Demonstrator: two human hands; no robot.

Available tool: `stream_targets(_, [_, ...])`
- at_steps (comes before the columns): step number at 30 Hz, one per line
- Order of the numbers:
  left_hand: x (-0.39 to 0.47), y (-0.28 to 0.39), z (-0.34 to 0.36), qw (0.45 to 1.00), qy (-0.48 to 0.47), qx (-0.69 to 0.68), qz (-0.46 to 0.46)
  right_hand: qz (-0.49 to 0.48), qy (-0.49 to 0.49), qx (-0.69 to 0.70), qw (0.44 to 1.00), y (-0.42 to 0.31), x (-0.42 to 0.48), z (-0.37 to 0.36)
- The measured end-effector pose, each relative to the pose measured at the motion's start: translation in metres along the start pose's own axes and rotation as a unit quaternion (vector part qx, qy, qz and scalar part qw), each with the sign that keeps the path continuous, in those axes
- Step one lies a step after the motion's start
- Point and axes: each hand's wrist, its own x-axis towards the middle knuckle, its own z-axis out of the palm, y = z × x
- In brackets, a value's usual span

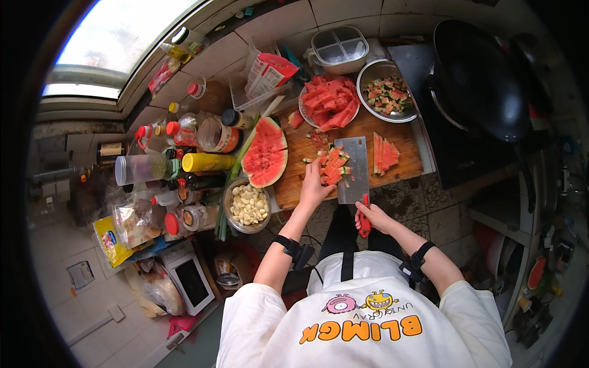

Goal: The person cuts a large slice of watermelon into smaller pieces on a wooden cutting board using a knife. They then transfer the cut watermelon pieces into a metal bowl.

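My right hand (375, 218) grips the red handle of a cleaver (353, 168), whose broad blade lies flat over the wooden cutting board (290, 181). Against the blade's left side is a heap of diced watermelon rind (333, 164) with pink flesh. My left hand (315, 186) touches that heap, fingers spread around its near left side. Thin watermelon slices (384, 154) lie to the right of the blade. A large cut watermelon piece (264, 154) rests at the board's left end. Behind stand a plate of red watermelon flesh (329, 102) and a steel bowl of diced rind (387, 94).
A bowl of peeled garlic cloves (248, 204) stands at the left, beside green onions (235, 170) and many bottles and jars, among them a yellow bottle (208, 162). A black wok (481, 78) sits on the stove at right. A divided plastic container (339, 46) stands by the wall.
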Motion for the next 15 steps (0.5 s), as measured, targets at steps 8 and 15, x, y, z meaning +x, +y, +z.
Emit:
stream_targets(8, [0.008, 0.019, 0.016, 0.998, -0.008, -0.039, 0.039, -0.011, 0.031, 0.010, 0.999, 0.002, 0.012, 0.000])
stream_targets(15, [0.053, 0.013, -0.010, 0.970, 0.089, 0.156, 0.165, -0.026, 0.071, 0.036, 0.997, 0.003, 0.010, -0.003])
